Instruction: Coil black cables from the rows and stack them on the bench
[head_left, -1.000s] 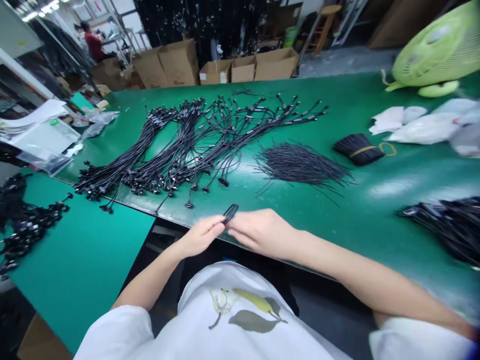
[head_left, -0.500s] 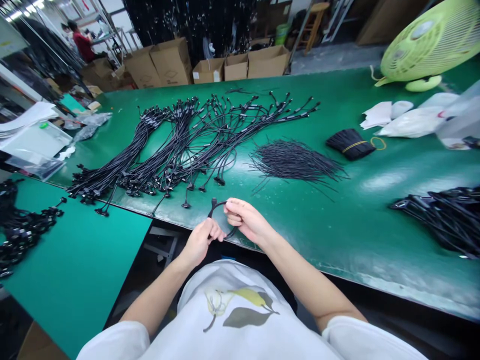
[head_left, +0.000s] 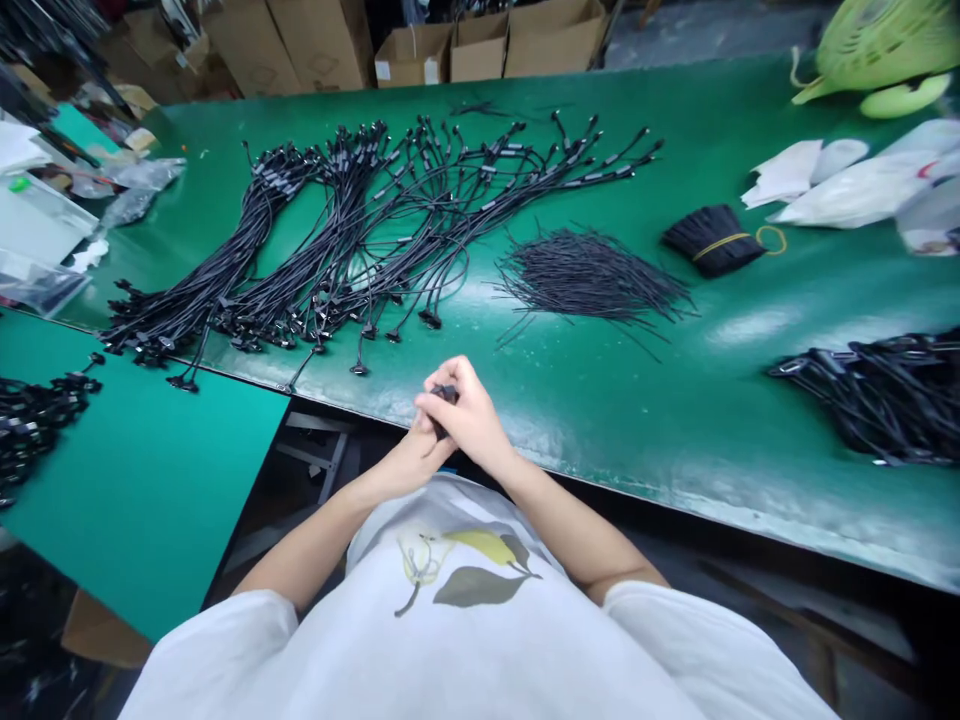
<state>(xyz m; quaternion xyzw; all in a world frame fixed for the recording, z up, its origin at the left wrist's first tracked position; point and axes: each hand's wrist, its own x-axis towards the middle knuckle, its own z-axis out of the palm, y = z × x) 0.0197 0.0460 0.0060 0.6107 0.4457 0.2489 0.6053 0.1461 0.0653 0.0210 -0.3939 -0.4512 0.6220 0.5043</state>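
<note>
Close together at the table's front edge, my two hands are closed around a black cable [head_left: 444,394]. Only a small dark part of it shows between the fingers. My right hand [head_left: 471,418] wraps over the top, while my left hand [head_left: 414,455] grips from below and is partly covered. Beyond them lie bundles of black cables with connectors [head_left: 300,270], spread across the left half of the table. A heap of thin black ties [head_left: 589,275] is to the right of these. Farther right sits a dark bundle [head_left: 712,240] with a yellow band around it.
At the right edge of the green table [head_left: 600,420] lies another black cable bundle [head_left: 877,400]. White bags [head_left: 855,185] and a green fan [head_left: 885,45] stand at the back right. Cardboard boxes [head_left: 480,47] line the far side. More connectors [head_left: 37,430] lie on the lower left surface.
My hands have come together, and the cable loop that showed between them is now gathered inside my fingers. The view has tilted down.
</note>
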